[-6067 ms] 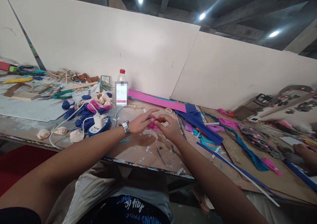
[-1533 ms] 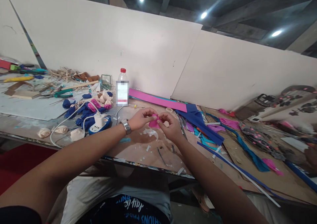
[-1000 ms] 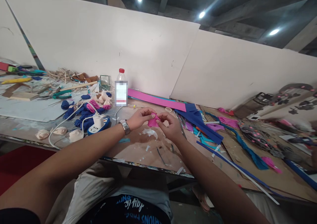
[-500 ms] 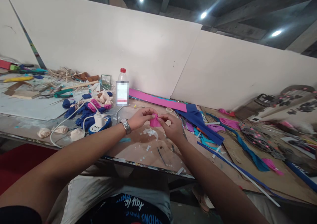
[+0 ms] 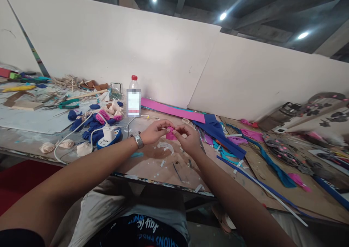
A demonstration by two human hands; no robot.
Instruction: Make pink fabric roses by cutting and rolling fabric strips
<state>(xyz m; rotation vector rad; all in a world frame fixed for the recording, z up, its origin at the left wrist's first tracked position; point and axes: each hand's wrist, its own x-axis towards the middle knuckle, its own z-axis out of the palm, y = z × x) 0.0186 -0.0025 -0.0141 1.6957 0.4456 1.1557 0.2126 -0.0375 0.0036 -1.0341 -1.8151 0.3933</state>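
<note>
Apparently a gathering step | left hand [image 5: 154, 132] and right hand [image 5: 191, 141] pinch pink piece [image 5: 171, 134] | right of bottle [image 5: 133, 103], nearer the person | further gathering would call for light, even fingertip pressure

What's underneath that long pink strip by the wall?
A thin teal edge peeks out from under the pink strip, and its right end overlaps dark blue material. Whatever else lies beneath is covered.

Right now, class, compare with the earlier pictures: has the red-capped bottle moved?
No, in no direction: the red-capped bottle stands below the same dark mark on the white panel, beside the long pink strip, as before.
</note>
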